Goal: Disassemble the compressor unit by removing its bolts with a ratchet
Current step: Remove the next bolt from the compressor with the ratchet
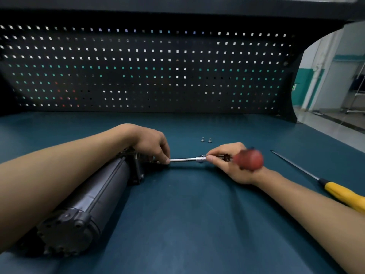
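Note:
A long black cylindrical compressor unit (94, 196) lies on the dark teal bench, one end cap near me, its far end under my left hand (152, 143). That hand's fingertips pinch the tip of a chrome ratchet extension bar (183, 159) where it meets the unit's far end. My right hand (227, 163) grips the ratchet by its red handle (249, 160), which is blurred. The bar runs level from left to right between both hands. Two loose bolts (206, 139) stand on the bench just beyond the bar.
A yellow-handled screwdriver (335, 191) with a long thin shaft lies at the right, pointing away to the left. A black pegboard (146, 70) closes off the back of the bench. The bench's right edge (339, 133) drops to a corridor floor.

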